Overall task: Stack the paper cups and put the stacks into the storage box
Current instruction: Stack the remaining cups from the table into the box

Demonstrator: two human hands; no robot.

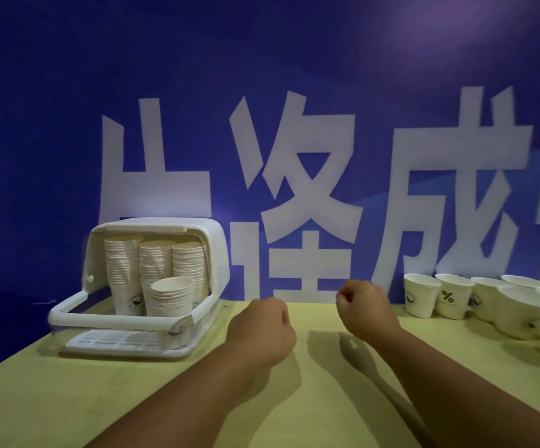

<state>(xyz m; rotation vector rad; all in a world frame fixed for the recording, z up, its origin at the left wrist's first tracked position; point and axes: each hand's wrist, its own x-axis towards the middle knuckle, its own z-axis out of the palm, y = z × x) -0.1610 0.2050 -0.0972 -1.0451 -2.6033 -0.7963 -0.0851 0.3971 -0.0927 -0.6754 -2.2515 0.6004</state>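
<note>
A white storage box [220, 253] stands at the back left of the table with its clear front flap [68, 307] swung open. Inside stand several stacks of white paper cups [155, 263], with a shorter stack [171, 295] in front. Loose paper cups [422, 294] stand in a group at the right edge of the table. My left hand [263, 328] is curled into a fist over the table's middle and holds nothing. My right hand [364, 305] is also a fist with nothing in it, between the box and the loose cups.
The yellow-green table [294, 399] runs to a blue banner [262, 92] with large white characters hanging right behind it. The table's left edge falls away beside the box.
</note>
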